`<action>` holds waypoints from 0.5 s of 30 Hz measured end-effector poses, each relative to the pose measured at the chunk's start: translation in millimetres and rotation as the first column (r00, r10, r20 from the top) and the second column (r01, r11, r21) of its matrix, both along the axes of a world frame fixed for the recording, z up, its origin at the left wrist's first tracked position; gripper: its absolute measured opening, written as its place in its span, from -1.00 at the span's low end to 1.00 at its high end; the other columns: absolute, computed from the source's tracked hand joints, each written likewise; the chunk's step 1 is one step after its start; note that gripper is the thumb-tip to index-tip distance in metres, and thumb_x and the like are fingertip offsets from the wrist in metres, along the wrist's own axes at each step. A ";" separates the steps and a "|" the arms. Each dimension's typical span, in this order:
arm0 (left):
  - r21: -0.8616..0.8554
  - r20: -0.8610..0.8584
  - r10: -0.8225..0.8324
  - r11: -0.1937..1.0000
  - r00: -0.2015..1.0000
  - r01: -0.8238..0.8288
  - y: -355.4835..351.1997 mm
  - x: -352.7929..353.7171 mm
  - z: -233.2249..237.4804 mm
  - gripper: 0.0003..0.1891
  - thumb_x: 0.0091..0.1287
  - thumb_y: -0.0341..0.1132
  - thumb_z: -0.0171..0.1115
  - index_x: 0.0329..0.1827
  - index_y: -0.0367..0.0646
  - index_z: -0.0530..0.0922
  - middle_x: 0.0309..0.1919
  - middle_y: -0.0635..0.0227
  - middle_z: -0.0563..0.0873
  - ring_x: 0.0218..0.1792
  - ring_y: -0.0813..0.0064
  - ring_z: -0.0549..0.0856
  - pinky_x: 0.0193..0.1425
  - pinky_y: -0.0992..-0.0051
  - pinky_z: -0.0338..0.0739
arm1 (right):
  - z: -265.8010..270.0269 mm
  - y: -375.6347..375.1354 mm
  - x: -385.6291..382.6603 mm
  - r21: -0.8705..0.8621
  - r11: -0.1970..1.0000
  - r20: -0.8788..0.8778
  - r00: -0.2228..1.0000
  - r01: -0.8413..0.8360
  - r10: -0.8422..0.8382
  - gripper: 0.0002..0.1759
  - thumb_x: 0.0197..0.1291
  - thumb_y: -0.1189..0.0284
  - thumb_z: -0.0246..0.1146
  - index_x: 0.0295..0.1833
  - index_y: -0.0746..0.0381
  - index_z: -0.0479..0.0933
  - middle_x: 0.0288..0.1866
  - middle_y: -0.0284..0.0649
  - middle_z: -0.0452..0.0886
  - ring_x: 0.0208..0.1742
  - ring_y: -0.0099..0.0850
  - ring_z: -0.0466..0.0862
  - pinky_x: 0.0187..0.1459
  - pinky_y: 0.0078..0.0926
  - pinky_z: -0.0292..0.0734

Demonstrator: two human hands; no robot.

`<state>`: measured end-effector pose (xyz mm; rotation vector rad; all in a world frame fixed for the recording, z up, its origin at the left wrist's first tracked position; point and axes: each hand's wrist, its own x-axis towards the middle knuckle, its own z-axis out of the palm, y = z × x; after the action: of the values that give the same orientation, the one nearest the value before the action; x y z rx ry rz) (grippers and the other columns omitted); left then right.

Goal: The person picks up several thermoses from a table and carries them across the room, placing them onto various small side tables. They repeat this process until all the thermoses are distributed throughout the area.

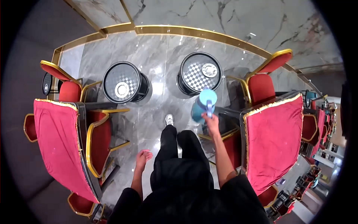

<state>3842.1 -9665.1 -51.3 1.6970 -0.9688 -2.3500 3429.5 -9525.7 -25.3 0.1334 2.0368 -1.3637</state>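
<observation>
My right hand point(212, 123) is closed around the handle of a blue jug point(197, 111) with a lighter blue top. The jug hangs above the floor, in front of the right-hand round table point(191, 85), which has a black rim and a checkered top. A round white dish point(209, 70) sits on that table. My left hand point(143, 158) hangs free beside my left leg, its fingers loosely apart and nothing in them. Whether the jug holds anything cannot be seen.
Another round black table point(111, 86) with a white dish point(122, 90) stands ahead on the left. Red-draped tables point(57, 138) point(274, 143) flank me, with gold-framed red chairs point(99, 145) point(261, 89) around them. Shiny grey tile floor point(154, 76) runs to a marble wall point(238, 18).
</observation>
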 end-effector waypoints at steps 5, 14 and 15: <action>0.009 0.225 -0.077 0.997 0.971 0.077 13.1 -26.1 20.2 -0.77 0.37 -0.34 0.01 -0.01 -0.21 0.52 -0.27 0.27 0.70 -0.25 0.48 0.68 -0.11 0.49 0.55 | -21.2 -88.1 -103.1 0.022 0.997 -0.026 0.996 -0.079 0.080 -0.90 0.07 0.38 0.37 -0.37 0.16 0.62 -0.58 -0.56 0.42 -0.55 -0.74 0.29 -0.51 -0.68 0.13; -0.020 0.469 0.234 0.967 0.852 -0.255 109.2 -26.6 21.4 -0.82 0.33 -0.37 0.12 -0.13 -0.29 0.60 -0.34 0.37 0.66 -0.27 0.55 0.60 -0.10 0.58 0.48 | -95.7 -144.9 -192.6 -0.051 0.992 -0.014 0.993 -0.119 0.119 -0.87 0.10 0.43 0.36 -0.25 0.24 0.63 -0.49 -0.55 0.45 -0.47 -0.71 0.31 -0.42 -0.69 0.16; 0.022 0.483 0.245 0.956 0.841 -0.291 105.0 -36.8 31.0 -0.82 0.32 -0.38 0.13 -0.13 -0.28 0.60 -0.34 0.37 0.66 -0.28 0.55 0.60 -0.12 0.58 0.48 | -104.2 -139.1 -191.5 -0.073 0.991 -0.005 0.993 -0.115 0.115 -0.86 0.11 0.43 0.35 -0.23 0.24 0.64 -0.49 -0.55 0.45 -0.47 -0.71 0.32 -0.41 -0.69 0.16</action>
<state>3805.3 -9560.1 -20.3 2.3408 -0.6107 -1.8618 3238.0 -9664.8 -129.5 -0.0172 1.9614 -1.3636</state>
